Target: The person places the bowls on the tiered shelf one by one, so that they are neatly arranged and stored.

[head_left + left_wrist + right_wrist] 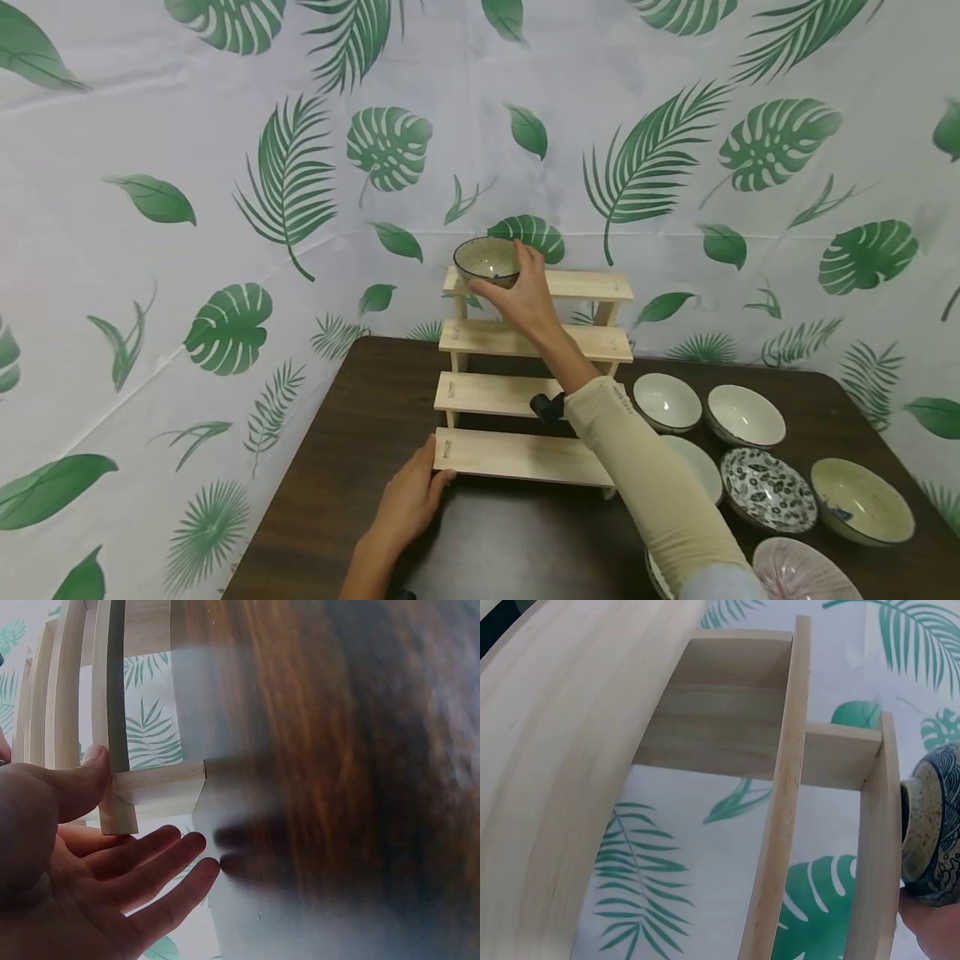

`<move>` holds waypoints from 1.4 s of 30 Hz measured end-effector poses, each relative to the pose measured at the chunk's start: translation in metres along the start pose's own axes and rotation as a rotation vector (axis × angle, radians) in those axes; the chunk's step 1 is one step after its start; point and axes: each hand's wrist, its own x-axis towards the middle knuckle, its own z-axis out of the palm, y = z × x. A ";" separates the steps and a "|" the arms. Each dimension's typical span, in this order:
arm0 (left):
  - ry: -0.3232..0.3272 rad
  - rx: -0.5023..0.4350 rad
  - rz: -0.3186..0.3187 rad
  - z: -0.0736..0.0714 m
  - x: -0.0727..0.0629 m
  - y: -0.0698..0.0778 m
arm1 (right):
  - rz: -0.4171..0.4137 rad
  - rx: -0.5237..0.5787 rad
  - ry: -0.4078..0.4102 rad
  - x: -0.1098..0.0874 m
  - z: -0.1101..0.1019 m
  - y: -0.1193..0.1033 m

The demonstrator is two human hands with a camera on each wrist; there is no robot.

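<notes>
A wooden stand [525, 455] with stepped shelves stands on the dark table [315, 492]. My right hand [528, 293] reaches to its top shelf and grips a speckled bowl [486, 257] by its right side, thumb at the near side and fingers at the rim. In the right wrist view the patterned outside of that bowl [939, 825] shows, its foot right at the top shelf board. At the left end of the lowest shelf, my left hand [408, 498] holds the board between thumb and index finger; the other fingers [161, 896] extend below it.
On the right of the table are several bowls: two white ones [667, 402] [746, 415], a black-and-white patterned bowl [768, 490], a yellow-green bowl [862, 500] and a pinkish ribbed one [802, 575]. My right sleeve [660, 492] partly covers others. A leaf-print cloth [480, 125] hangs behind the stand.
</notes>
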 end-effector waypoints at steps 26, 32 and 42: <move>-0.015 -0.001 -0.045 0.007 -0.007 0.011 | -0.030 0.039 -0.022 0.006 0.004 0.007; 0.008 0.022 -0.027 -0.004 -0.002 0.007 | -0.047 0.042 -0.021 0.013 0.005 0.000; 0.016 0.005 -0.007 0.000 -0.004 0.008 | -0.055 0.023 -0.019 -0.007 -0.009 0.008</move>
